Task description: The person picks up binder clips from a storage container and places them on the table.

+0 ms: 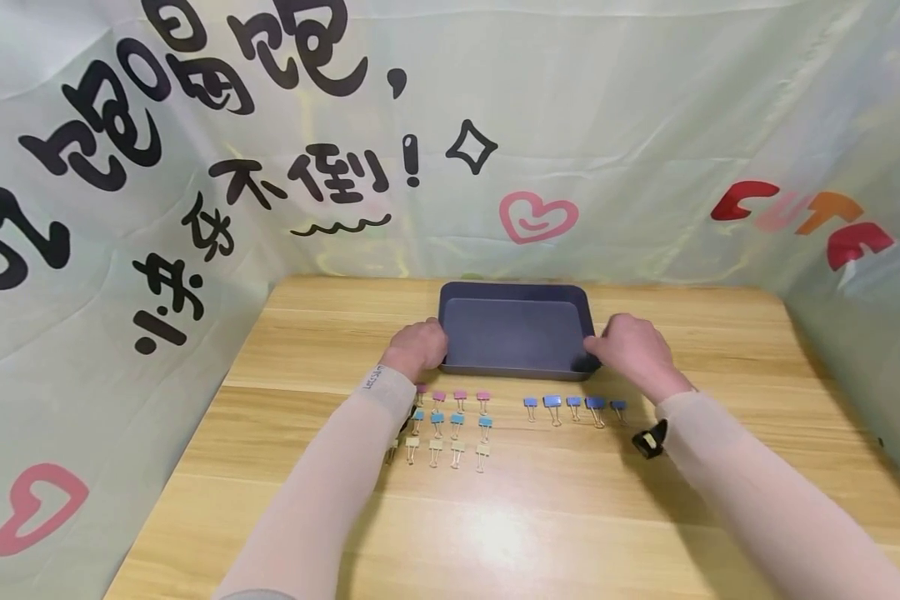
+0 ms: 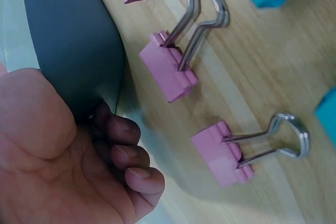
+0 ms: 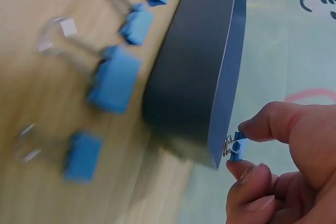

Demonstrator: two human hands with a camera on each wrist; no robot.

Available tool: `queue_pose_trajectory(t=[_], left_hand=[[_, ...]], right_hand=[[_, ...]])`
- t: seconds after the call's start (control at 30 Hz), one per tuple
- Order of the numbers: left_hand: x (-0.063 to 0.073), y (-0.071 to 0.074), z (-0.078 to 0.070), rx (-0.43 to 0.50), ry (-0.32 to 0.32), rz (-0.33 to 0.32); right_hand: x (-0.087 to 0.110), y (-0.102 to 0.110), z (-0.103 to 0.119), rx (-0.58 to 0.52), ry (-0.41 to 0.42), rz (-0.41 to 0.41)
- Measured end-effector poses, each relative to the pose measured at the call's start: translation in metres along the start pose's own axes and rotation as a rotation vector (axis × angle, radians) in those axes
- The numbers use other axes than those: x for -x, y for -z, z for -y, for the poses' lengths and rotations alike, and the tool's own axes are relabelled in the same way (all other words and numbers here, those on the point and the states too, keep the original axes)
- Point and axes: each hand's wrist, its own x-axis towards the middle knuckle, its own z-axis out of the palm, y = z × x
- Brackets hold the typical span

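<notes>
A dark rectangular tray [image 1: 510, 333] lies on the wooden table near the back. My left hand [image 1: 417, 344] grips its left side, with fingers curled against the wall in the left wrist view. At the tray's front right corner is my right hand [image 1: 636, 350]. Its thumb and forefinger pinch a small blue binder clip [image 3: 239, 148], whose wire handles point at the tray rim in the right wrist view. Pink binder clips [image 2: 168, 72] lie beside the tray under the left hand. Larger and smaller blue binder clips [image 3: 115, 80] lie on the right wrist's side.
In front of the tray, light blue clips [image 1: 457, 421] and pale yellow clips [image 1: 436, 450] form rows on the table [image 1: 540, 517] below the pink ones. A black wrist device [image 1: 651, 440] hangs at the right sleeve. A printed curtain [image 1: 645, 100] surrounds the table.
</notes>
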Motion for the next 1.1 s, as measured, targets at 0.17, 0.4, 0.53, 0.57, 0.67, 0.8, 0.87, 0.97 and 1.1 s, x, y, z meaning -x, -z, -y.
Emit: queue_pose_trajectory(t=[0.17,0.4,0.53,0.57,0.67,0.8,0.87,0.97,1.1], left_hand=[[0.001,0.002,-0.001,0.014,0.005,0.008],[0.002,0.003,-0.001,0.023,0.012,0.000],[0.002,0.002,-0.001,0.024,0.015,-0.003],[0.002,0.002,-0.002,0.026,0.016,-0.002],[0.002,0.002,-0.001,0.026,0.015,0.003],[0.004,0.002,-0.002,0.009,0.008,-0.005],[0.004,0.002,-0.002,0.000,0.005,-0.011],[0.004,0.002,-0.001,-0.004,-0.004,-0.014],[0.004,0.003,0.000,0.011,-0.010,0.004]], right_hand=[[0.027,0.004,-0.027,-0.008,-0.012,0.001],[0.049,-0.006,-0.059,0.019,-0.045,0.012],[0.054,-0.014,-0.067,0.028,-0.052,0.027],[0.054,-0.016,-0.068,0.029,-0.054,0.035],[0.056,-0.021,-0.070,0.038,-0.060,0.045],[0.057,-0.025,-0.071,0.052,-0.058,0.041],[0.057,-0.026,-0.071,0.054,-0.057,0.041],[0.058,-0.025,-0.072,0.058,-0.063,0.053],[0.059,-0.021,-0.071,0.054,-0.067,0.054]])
